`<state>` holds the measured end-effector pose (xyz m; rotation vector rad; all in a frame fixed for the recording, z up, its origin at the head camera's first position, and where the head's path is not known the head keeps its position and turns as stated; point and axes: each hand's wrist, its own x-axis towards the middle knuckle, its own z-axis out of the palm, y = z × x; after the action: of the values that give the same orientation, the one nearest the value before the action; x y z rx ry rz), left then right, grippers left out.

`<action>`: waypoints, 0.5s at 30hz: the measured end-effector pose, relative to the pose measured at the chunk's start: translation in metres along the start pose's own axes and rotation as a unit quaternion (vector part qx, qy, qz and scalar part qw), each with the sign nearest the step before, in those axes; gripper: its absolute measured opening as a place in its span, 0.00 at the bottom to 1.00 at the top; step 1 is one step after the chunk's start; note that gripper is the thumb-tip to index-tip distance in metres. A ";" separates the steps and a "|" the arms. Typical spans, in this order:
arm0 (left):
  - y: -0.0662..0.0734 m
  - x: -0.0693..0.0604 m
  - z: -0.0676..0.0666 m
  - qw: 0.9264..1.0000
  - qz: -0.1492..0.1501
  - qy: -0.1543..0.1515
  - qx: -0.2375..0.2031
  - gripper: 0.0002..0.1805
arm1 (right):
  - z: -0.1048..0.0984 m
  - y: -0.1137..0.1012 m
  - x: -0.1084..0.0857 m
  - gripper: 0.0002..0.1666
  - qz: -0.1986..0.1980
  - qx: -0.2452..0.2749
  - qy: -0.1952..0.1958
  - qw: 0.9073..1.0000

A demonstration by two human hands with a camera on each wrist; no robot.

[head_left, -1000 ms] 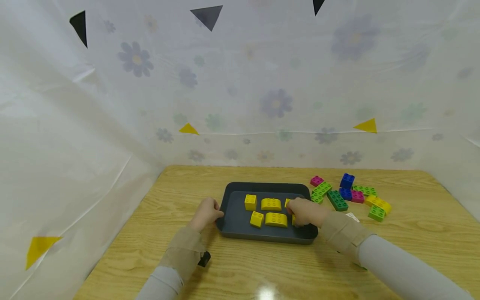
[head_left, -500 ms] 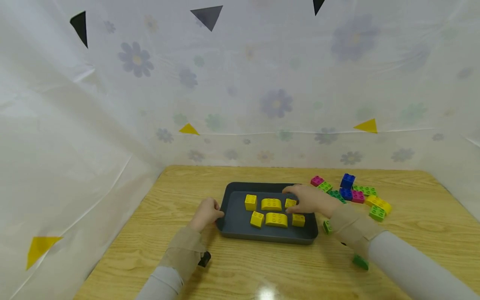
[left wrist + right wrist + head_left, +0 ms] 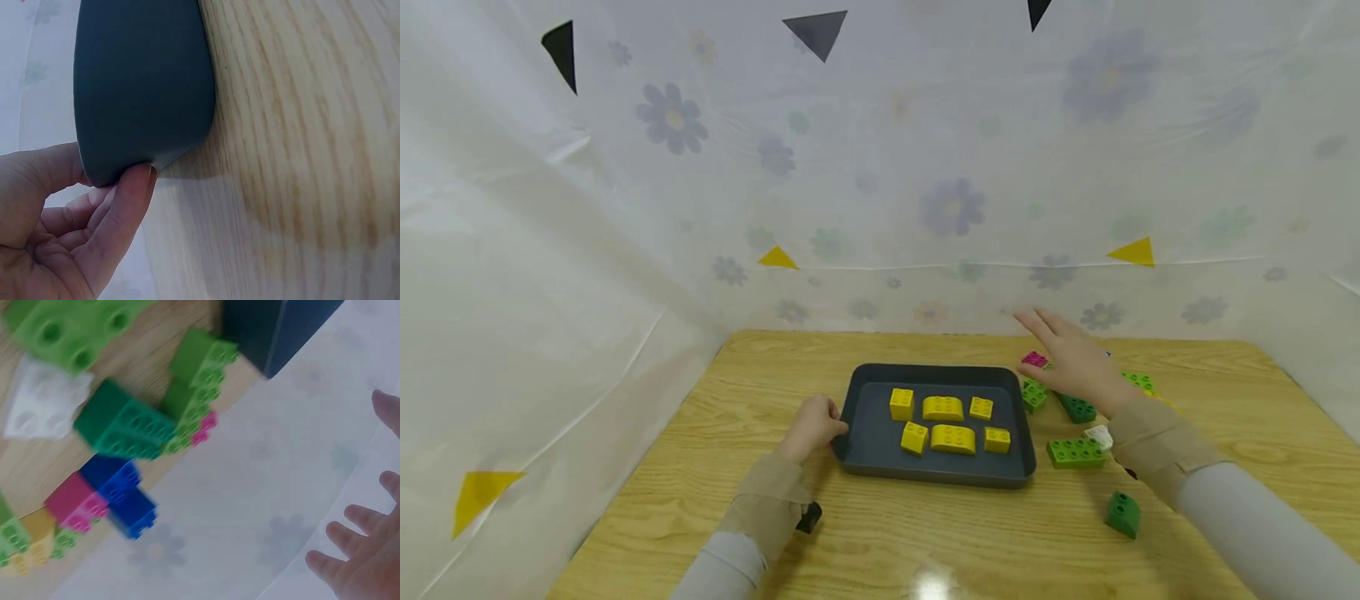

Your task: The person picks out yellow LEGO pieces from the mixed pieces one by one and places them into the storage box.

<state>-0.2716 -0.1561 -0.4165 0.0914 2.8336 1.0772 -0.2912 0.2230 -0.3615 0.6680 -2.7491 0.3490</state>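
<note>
My left hand (image 3: 810, 429) pinches the left end of a dark grey tray (image 3: 868, 460). In the left wrist view its thumb and forefinger grip the tray's corner (image 3: 144, 81). Several yellow toy bricks lie apart in two rows inside, among them a square brick (image 3: 902, 405), two arched bricks (image 3: 952, 439) and a small brick (image 3: 997, 441). My right hand (image 3: 1075, 367) hovers over the loose bricks to the right of the tray, fingers spread and holding nothing. It partly hides the blue, pink and yellow bricks there in the head view.
Right of the tray lie a light green brick (image 3: 1075, 453), a white brick (image 3: 1100, 437), a dark green brick (image 3: 1077, 408) and a sloped green brick (image 3: 1123, 514). The right wrist view shows blue bricks (image 3: 132, 512) and a pink brick (image 3: 76, 501). A flowered white sheet (image 3: 880, 167) hangs behind the table.
My right hand has left the small yellow bricks in the tray, opened, and moved up and right over the loose bricks. The left hand stays on the tray.
</note>
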 end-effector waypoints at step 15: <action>-0.003 0.000 0.000 1.000 0.017 0.003 -0.001 0.24 | -0.004 0.092 -0.039 0.50 0.163 0.040 -0.069 0.983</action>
<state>-0.2717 -0.1582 -0.4184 0.1383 2.8466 1.0879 -0.3010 0.3196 -0.3862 0.2644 -2.9933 0.5035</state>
